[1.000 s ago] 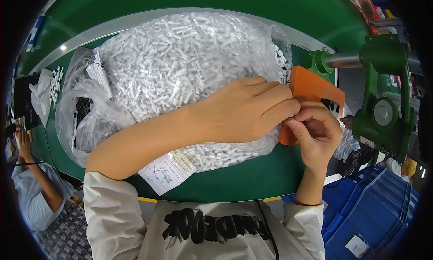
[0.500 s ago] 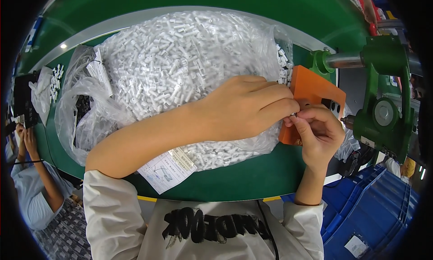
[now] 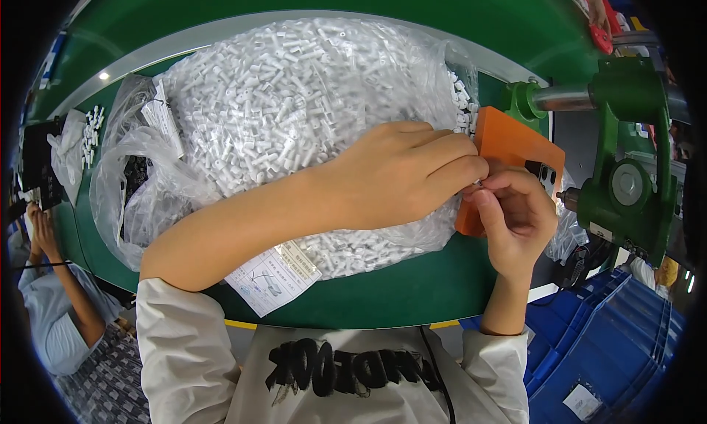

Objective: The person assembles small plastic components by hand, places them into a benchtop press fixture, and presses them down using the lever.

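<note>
My left hand reaches across a large clear plastic bag full of small white plastic pieces. Its fingers are closed at the tips beside my right hand. Between thumb and forefinger my right hand pinches a tiny, shiny part, too small to name. The left fingertips meet it there, and what they hold is hidden. Both hands are over the near-left side of an orange block, which has a dark recess on its right.
A green machine press stands just right of the orange block. Blue crates are at the lower right. A printed label lies at the bag's near edge on the green table. At the far left, a co-worker's hands handle something.
My right hand has shifted slightly left and its thumb has moved a little. The left fingers have moved slightly at the pinch. At the upper right another person's hand has come lower.
</note>
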